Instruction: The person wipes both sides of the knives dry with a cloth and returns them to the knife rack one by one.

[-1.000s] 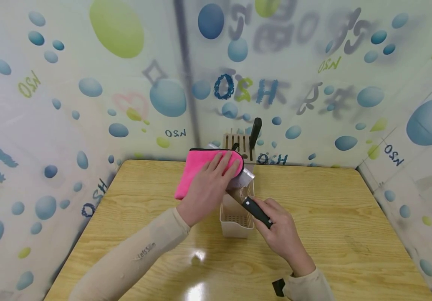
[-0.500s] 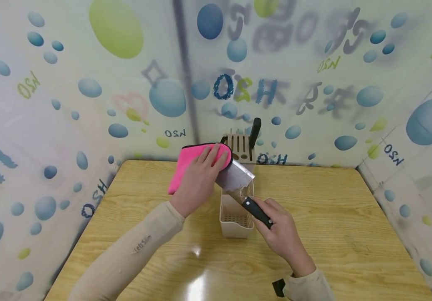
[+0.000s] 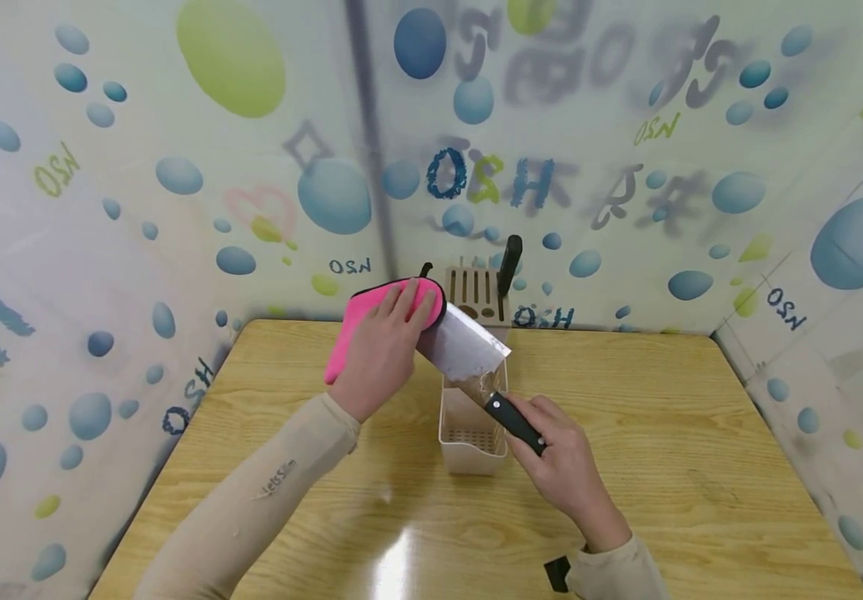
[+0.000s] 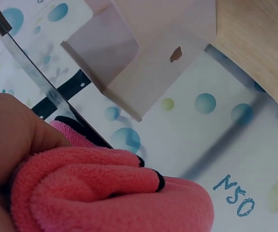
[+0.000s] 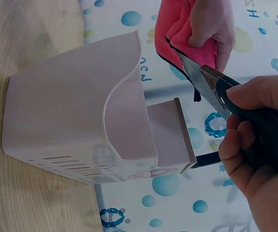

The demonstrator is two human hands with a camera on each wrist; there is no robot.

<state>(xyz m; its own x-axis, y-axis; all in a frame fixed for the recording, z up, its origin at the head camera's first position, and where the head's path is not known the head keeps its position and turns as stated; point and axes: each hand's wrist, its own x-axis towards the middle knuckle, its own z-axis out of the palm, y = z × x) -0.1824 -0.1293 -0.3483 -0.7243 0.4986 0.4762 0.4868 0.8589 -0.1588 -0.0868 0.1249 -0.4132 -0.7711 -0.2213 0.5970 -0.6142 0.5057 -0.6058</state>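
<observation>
A cleaver with a black riveted handle (image 3: 517, 423) is held in the air by my right hand (image 3: 569, 471), fingers curled round the handle. Its broad steel blade (image 3: 464, 343) points up and to the left. My left hand (image 3: 374, 362) grips a pink cloth (image 3: 359, 312) with black edging, folded over the far end of the blade. In the left wrist view the folded cloth (image 4: 124, 193) lies against the blade's edge, and the thumb side of the hand presses on it. The blade's tip is hidden under the cloth.
Below the cleaver a pale knife holder (image 3: 474, 460) with a perforated base stands on the wooden table (image 3: 664, 433). A black-handled knife (image 3: 509, 265) sits in its slotted back section (image 3: 476, 287). A patterned wall covering (image 3: 596, 125) rises behind the table.
My left hand has slid with the pink cloth up and left along the blade, baring more steel. The cleaver and my right hand have stayed almost still.
</observation>
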